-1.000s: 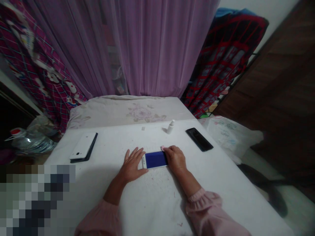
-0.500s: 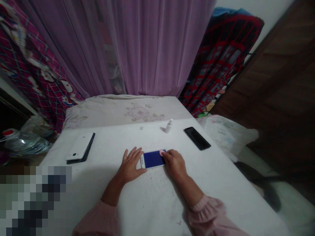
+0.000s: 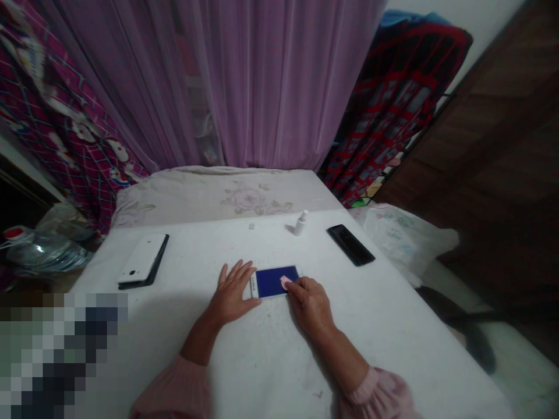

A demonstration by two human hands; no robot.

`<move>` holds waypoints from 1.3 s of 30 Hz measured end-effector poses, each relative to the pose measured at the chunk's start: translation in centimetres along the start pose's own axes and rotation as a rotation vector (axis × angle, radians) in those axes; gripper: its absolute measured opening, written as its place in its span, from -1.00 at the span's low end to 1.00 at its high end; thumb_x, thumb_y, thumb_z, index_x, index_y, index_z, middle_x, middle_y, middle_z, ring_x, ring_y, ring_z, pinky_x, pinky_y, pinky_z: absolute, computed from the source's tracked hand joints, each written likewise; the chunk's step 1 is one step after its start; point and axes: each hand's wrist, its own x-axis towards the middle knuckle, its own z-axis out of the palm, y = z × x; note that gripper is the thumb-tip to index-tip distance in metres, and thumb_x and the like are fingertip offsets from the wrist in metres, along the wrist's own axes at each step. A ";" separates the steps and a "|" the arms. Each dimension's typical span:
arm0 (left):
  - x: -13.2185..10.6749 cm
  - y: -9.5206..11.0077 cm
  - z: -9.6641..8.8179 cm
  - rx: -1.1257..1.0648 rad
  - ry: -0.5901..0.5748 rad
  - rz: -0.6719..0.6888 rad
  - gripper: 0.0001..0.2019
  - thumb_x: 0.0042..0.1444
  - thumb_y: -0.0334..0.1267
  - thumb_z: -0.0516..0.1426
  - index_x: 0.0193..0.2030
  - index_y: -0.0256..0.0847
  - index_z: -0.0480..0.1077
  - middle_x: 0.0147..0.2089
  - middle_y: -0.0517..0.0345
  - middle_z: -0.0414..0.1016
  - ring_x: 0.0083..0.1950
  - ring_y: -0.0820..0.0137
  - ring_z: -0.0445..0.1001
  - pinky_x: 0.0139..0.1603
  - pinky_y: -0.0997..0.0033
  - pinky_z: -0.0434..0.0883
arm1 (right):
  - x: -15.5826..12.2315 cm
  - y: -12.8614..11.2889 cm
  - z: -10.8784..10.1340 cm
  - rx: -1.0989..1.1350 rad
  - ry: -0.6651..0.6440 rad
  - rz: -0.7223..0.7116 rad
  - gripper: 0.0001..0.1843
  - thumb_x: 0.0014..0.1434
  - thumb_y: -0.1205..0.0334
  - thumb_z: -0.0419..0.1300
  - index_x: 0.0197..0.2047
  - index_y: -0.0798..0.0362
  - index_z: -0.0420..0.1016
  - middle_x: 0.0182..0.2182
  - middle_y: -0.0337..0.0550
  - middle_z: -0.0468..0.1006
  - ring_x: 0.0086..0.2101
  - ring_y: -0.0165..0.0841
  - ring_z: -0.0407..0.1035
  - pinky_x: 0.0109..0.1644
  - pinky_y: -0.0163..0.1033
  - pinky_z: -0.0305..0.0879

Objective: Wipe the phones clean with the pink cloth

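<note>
A white-framed smartphone [image 3: 269, 281] with a blue screen lies flat on the white-covered table, its length running left to right. My left hand [image 3: 233, 293] rests at its left end, fingers spread and thumb along the near corner, steadying against the edge. Between the thumb and fingers of my right hand [image 3: 312, 304] is a small pink cloth [image 3: 285, 282], pressed on the right part of the screen. My right hand covers the phone's near right corner. Beyond the phone stands a small white spray bottle [image 3: 300, 224].
At the left lie a white phone [image 3: 143, 259] and a dark one [image 3: 159, 265] partly under it. A black phone [image 3: 350, 245] lies at the right. A tiny square piece [image 3: 251, 226] sits farther back. A water jug [image 3: 41, 253] stands off the table's left side.
My right hand has moved the pink cloth slightly left and toward me across the screen, uncovering the phone's far right corner. My left hand has stayed in place.
</note>
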 end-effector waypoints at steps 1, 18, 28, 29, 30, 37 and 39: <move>0.0 0.0 0.0 -0.001 -0.002 0.000 -0.29 0.11 0.06 0.19 0.35 -0.05 0.12 0.43 0.02 0.10 0.46 0.07 -0.04 0.42 -0.13 -0.21 | 0.5 0.0 0.2 -0.008 -0.008 0.006 -0.71 0.36 0.18 0.06 -0.16 -0.06 0.63 -0.43 -0.15 0.47 -0.41 -0.39 0.25 -0.32 -0.28 0.02; 0.0 0.3 0.0 -0.005 0.011 0.001 -0.30 0.10 0.02 0.22 0.34 -0.14 0.14 0.43 -0.02 0.11 0.46 0.08 -0.04 0.42 -0.15 -0.21 | 0.2 -1.4 0.7 0.054 -0.014 -0.004 -0.75 0.33 0.24 0.08 -0.13 -0.06 0.62 -0.42 -0.16 0.47 -0.40 -0.38 0.26 -0.31 -0.28 0.04; 0.0 0.4 -0.2 -0.002 0.004 -0.009 -0.30 0.09 0.00 0.23 0.33 -0.12 0.14 0.43 -0.01 0.11 0.46 0.08 -0.03 0.42 -0.15 -0.20 | 4.6 -1.7 2.7 0.044 -0.011 0.029 -0.71 0.34 0.14 0.09 -0.23 -0.05 0.65 -0.44 -0.14 0.49 -0.41 -0.36 0.27 -0.33 -0.26 0.03; 0.0 0.4 -0.3 -0.004 0.002 -0.012 -0.30 0.09 0.00 0.23 0.33 -0.13 0.15 0.43 -0.02 0.11 0.46 0.08 -0.03 0.42 -0.15 -0.20 | 4.4 -1.7 2.6 0.053 -0.011 0.028 -0.72 0.34 0.15 0.09 -0.22 -0.05 0.65 -0.44 -0.14 0.49 -0.41 -0.36 0.27 -0.33 -0.27 0.04; 0.0 0.5 -0.3 -0.006 0.000 -0.015 -0.30 0.09 0.00 0.23 0.33 -0.14 0.15 0.42 -0.02 0.11 0.46 0.08 -0.03 0.42 -0.15 -0.20 | 4.0 -1.8 2.5 0.062 -0.013 0.025 -0.72 0.34 0.15 0.09 -0.22 -0.05 0.65 -0.44 -0.15 0.48 -0.42 -0.37 0.26 -0.33 -0.27 0.04; 0.0 0.2 0.1 -0.001 0.018 -0.004 -0.29 0.09 0.05 0.21 0.33 -0.14 0.15 0.42 -0.02 0.12 0.46 0.09 -0.03 0.42 -0.13 -0.20 | 0.9 -2.5 1.1 0.127 -0.014 -0.014 -0.76 0.31 0.27 0.10 -0.20 -0.02 0.63 -0.46 -0.18 0.45 -0.43 -0.39 0.25 -0.34 -0.29 0.05; -0.1 0.1 0.2 -0.002 0.025 0.009 -0.29 0.10 0.07 0.20 0.34 -0.11 0.14 0.42 -0.01 0.12 0.46 0.08 -0.03 0.42 -0.13 -0.19 | 1.3 -2.6 1.4 0.154 -0.022 0.000 -0.76 0.31 0.25 0.11 -0.24 -0.03 0.63 -0.47 -0.19 0.44 -0.45 -0.40 0.26 -0.35 -0.30 0.06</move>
